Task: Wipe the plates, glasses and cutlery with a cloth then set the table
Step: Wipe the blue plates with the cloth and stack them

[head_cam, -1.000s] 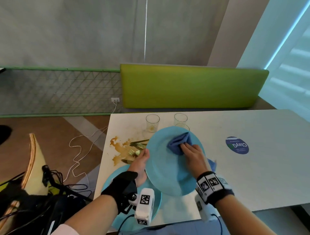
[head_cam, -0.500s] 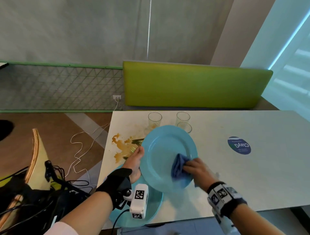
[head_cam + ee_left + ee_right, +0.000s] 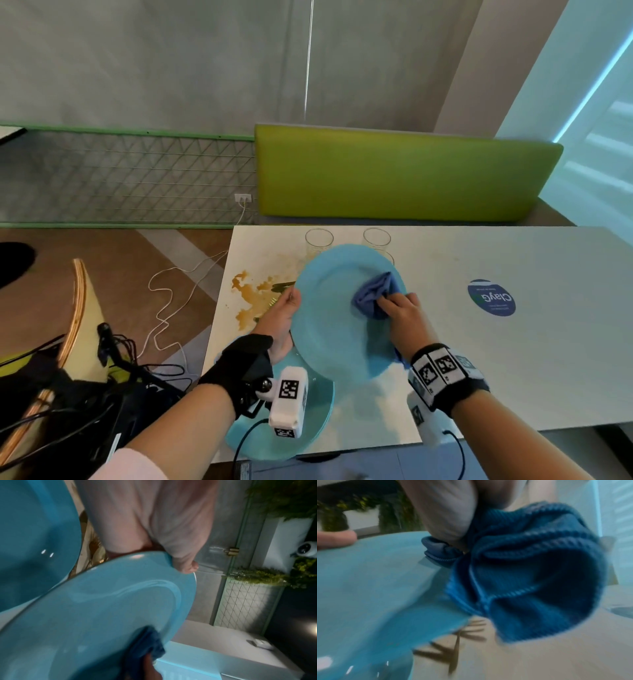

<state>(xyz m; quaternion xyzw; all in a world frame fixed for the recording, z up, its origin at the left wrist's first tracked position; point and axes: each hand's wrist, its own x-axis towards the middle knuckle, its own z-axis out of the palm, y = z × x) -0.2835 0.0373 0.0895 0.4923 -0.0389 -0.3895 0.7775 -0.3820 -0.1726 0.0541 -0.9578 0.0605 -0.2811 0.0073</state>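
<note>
Blue ribbed cloth, bunched in the right hand, now presses on the upper right part of the round light-blue plate, near its far rim; half a second ago it was down by the near edge, and a second ago up at the top, so the wipe is sweeping round the face in circles. That right hand's fingers are curled round the wad of cloth. The left hand grips the plate's left rim, thumb over the front edge in the left wrist view, holding it tilted above the white counter much as before.

A second light-blue plate lies flat on the counter under the left wrist. Two clear glasses stand just behind the raised plate, and gold-toned cutlery lies by a brown spill on the counter's left part, mostly hidden by the left hand.

Judging by this, the first plate is well into its wipe, while the other plate, the glasses and the cutlery remain to be done, and no place is set yet.
</note>
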